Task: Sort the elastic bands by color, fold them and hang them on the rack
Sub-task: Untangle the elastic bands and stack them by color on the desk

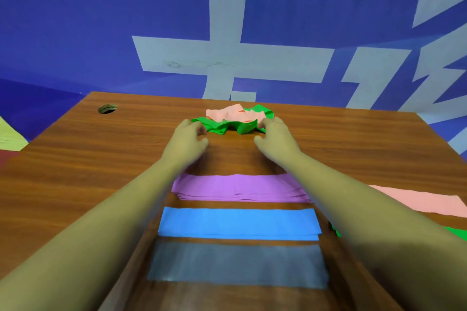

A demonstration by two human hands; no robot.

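Note:
A crumpled green band (227, 127) lies at the far middle of the wooden table (75, 159), with a crumpled pink band (228, 113) on top of it. My left hand (188, 140) reaches the green band's left end, fingers loosely curled and thumb apart on the table side. My right hand (275, 137) lies at its right end, fingers over the green edge and thumb apart. Nearer to me, folded flat, lie a purple band (240, 188), a blue band (237, 222) and a grey band (237, 262). No rack is in view.
A flat pink band (424, 201) lies at the right, with a bit of another green band (454, 231) below it. A round cable hole (107, 108) is at the table's far left corner. A blue wall with white characters (252, 33) rises right behind the table.

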